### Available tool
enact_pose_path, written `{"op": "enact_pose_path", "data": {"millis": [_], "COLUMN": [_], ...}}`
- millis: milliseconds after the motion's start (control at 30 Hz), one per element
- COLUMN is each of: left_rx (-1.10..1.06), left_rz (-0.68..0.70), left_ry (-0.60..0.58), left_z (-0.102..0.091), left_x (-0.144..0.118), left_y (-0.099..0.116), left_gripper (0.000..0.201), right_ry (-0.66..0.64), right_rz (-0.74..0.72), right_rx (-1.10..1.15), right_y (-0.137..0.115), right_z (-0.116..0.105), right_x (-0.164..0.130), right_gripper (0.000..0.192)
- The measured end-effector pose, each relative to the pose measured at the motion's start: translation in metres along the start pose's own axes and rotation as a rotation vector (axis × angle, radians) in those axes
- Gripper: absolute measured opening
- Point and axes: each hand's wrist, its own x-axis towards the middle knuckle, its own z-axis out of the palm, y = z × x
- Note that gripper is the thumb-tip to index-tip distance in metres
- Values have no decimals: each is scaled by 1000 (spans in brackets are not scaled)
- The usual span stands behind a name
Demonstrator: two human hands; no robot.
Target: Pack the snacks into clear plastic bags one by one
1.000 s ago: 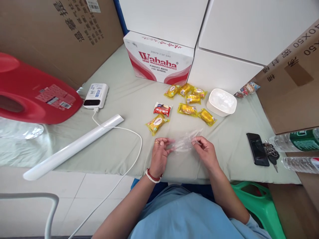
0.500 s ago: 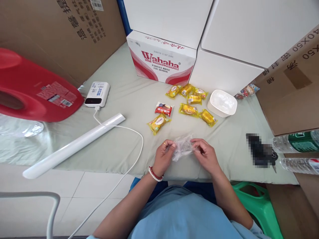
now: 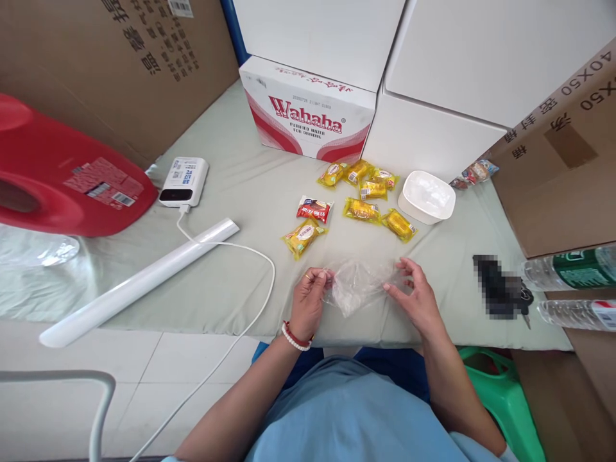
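Note:
A thin clear plastic bag (image 3: pixel 355 289), crinkled and partly spread, lies between my two hands at the front of the table. My left hand (image 3: pixel 310 298) pinches its left edge between thumb and fingers. At the bag's right side, my right hand (image 3: pixel 418 298) has its thumb and fingers apart, touching the film. Just beyond the bag sit a yellow-wrapped snack (image 3: pixel 303 236) and a red-wrapped snack (image 3: pixel 314 209). Several more yellow-wrapped snacks (image 3: pixel 362 210) lie farther back, close to a white plastic tub (image 3: pixel 427 196).
White boxes and a Wahaha carton (image 3: pixel 308 115) stand at the back. A power bank (image 3: pixel 184 181) with a white cable, a long white strip (image 3: pixel 139 282) and a red jug (image 3: pixel 72 173) are on the left. Blurred keys (image 3: pixel 500 289) and plastic bottles (image 3: pixel 577 269) lie right.
My right hand has moved right and its fingers have spread apart. The bag, bunched before, is now stretched wider. My left hand still pinches its edge.

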Motion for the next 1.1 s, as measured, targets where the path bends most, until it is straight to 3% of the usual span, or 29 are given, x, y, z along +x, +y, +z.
{"op": "enact_pose_path", "data": {"millis": [67,167,233,367,500,567,667,733,833,900,1000,1100], "left_rx": [129,255,279,305,359,395,435,446,495,556,668,793], "left_rz": [50,69,27,-68,-68,-53,-51,-63,-74,-67,-43,19], "left_ry": [7,94,129,84,102,108,119,120,92,83,83,77], "left_z": [0,-5,-11,-25,-27,-25,-23,-25,-34,-40,-46,-48], "left_x": [-2,-2,0,4,6,6,6,7,9,11,12,13], "left_y": [0,9,19,37,40,38,38,41,50,57,62,61], "left_gripper": [36,38,37,41,41,40,39,39,39,39,38,36], "right_ry": [-33,-177,-201,-98,112,-14,-356,-429,-352,-331,-338,-204], "right_rz": [-58,19,68,45,-136,-251,-294,-253,-258,-310,-329,-253], "right_rx": [-56,14,78,152,57,24,-85,-190,-222,-184,-210,-285], "right_y": [-3,-8,-9,-10,-24,-36,-45,-41,-22,-6,16,24], "right_z": [0,-4,-13,-36,-39,-31,-14,-9,-22,-41,-71,-85], "right_x": [7,17,26,42,34,20,1,-4,0,8,17,18], "right_gripper": [66,41,38,38,34,38,79,79,38,25,24,27]}}
